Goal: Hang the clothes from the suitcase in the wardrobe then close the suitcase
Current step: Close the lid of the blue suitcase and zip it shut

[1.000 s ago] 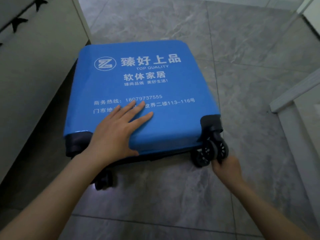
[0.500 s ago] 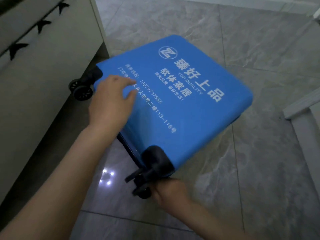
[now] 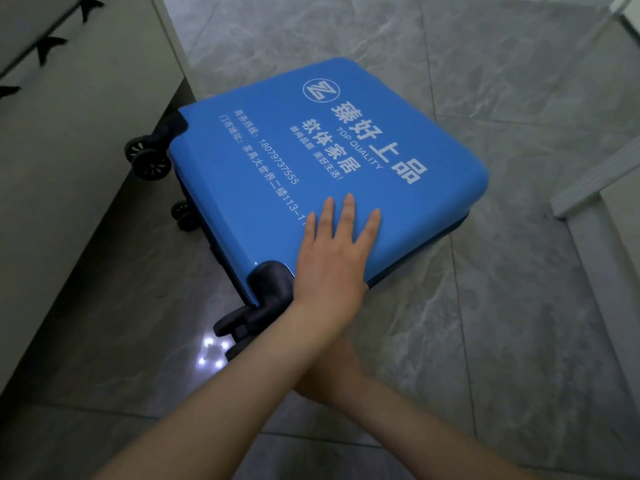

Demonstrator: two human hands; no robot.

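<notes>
Closed blue suitcase (image 3: pixel 311 174) flat on the glossy grey marbled floor (image 3: pixel 519 306) — smooth rounded shell, white print, dark corner caps, black spoked wheels (image 3: pixel 147 157) beside a pale cabinet (image 3: pixel 69 133). Left hand (image 3: pixel 332 268) spread flat, fingers straight, pressing the near shell. Right hand (image 3: pixel 329 375) mostly hidden beneath the left forearm — grip impossible to tell.

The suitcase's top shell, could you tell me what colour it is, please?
Bright blue with white printed lettering, seen in the head view.
</notes>
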